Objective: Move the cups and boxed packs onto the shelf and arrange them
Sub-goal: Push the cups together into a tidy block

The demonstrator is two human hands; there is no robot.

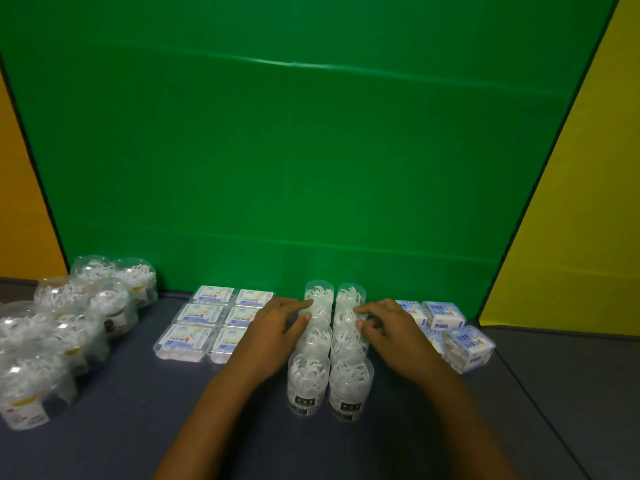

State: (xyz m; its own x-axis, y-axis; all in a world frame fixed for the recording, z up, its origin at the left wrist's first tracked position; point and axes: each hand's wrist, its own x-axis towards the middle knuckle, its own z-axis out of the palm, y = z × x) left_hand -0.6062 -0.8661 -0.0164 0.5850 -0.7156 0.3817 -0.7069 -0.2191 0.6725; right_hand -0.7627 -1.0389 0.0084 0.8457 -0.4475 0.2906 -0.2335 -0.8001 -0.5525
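Observation:
Two rows of clear cups (pixel 308 379) filled with white picks stand in the middle of the dark shelf surface (pixel 145 427). My left hand (pixel 277 327) rests against the left row, its fingertips touching a cup near the back. My right hand (pixel 384 327) presses the right row (pixel 350 382) from the other side, thumb and fingers on a cup. Flat clear boxed packs (pixel 201 327) lie in a grid to the left. Small blue-and-white boxes (pixel 467 346) sit to the right, partly hidden by my right hand.
A cluster of wider clear tubs (pixel 52 341) with white picks fills the left side. A green backdrop (pixel 311 150) stands right behind the rows. Yellow panels flank it. A seam (pixel 540 410) in the surface runs along the right.

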